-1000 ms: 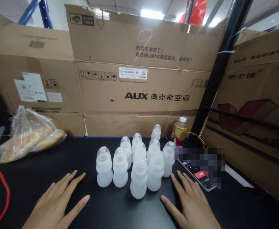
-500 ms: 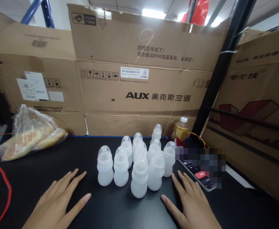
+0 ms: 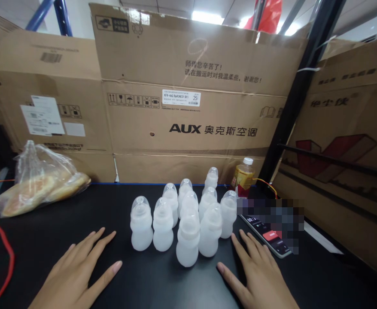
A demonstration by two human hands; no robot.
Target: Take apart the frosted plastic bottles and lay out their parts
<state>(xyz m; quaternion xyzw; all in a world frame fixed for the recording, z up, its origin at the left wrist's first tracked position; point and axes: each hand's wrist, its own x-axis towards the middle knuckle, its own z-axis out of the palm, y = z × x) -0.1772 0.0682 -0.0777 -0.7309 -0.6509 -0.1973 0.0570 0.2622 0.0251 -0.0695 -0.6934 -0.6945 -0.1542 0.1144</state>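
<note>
Several white baby bottles with clear domed caps stand upright in a loose cluster on the black tabletop (image 3: 137,279). The leftmost baby bottle (image 3: 141,225) is nearest to my left hand (image 3: 74,270), which lies on the table with fingers spread, holding nothing. The front baby bottle (image 3: 187,240) stands between my two hands, closest to me. My right hand (image 3: 259,270) also rests with spread fingers, apart from the bottles. Its fingertips are close to the rightmost baby bottle (image 3: 229,216) and to a phone (image 3: 269,236). Some rear bottles are partly hidden by those in front.
A drink bottle (image 3: 244,178) with a white cap stands behind the phone. Bread in a clear plastic bag (image 3: 43,180) lies at the left, near a red cable (image 3: 10,257). A large cardboard box (image 3: 188,116) walls off the back, beside a black post (image 3: 294,94).
</note>
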